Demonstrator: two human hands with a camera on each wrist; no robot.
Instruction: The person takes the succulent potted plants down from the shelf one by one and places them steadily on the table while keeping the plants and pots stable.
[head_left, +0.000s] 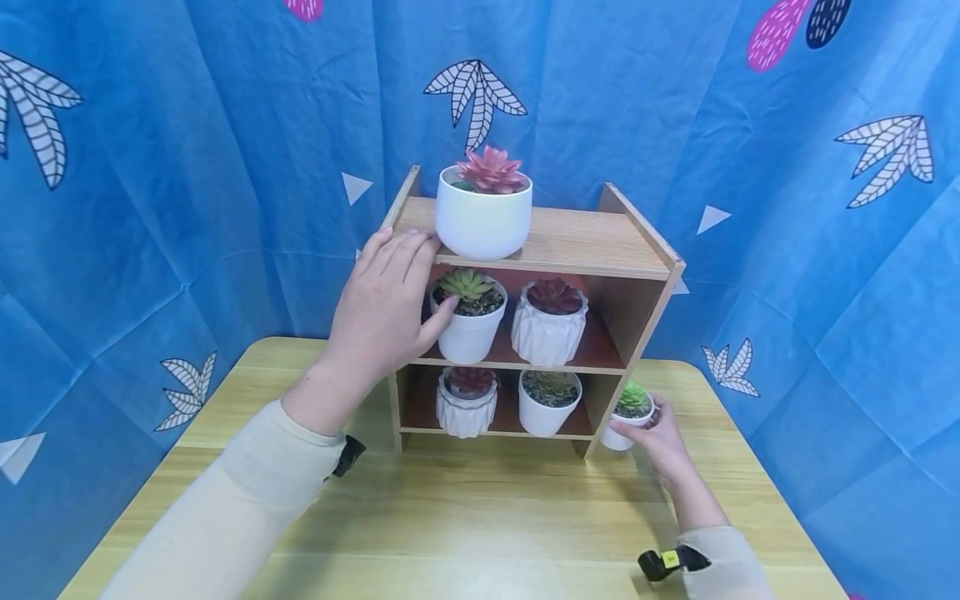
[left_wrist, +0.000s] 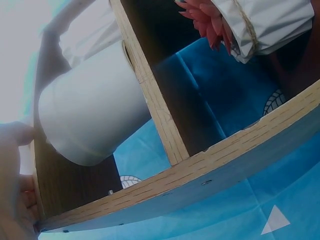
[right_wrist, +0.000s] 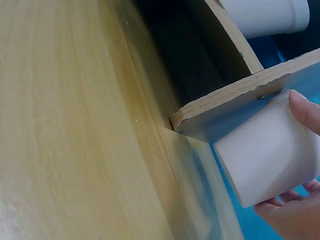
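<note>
Blue cloth (head_left: pixel 300 150) hangs behind a white pot (right_wrist: pixel 267 150) clamped between right thumb (right_wrist: pixel 306 111) and seemingly curled fingers (right_wrist: pixel 291 196).

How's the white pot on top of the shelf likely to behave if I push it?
Wider than tall, the pot would probably slide before tipping. Its smooth side may be slippery. Near the shelf's front edge, it could fall if pushed forward.

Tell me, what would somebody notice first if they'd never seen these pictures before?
Probably the pink succulent, sitting in a round white pot on top of the wooden shelf. Next, maybe the leaf-printed blue curtain spread out behind it. Then, by the shelf's right side, the right hand holding a small white pot with a bright green succulent.
</note>
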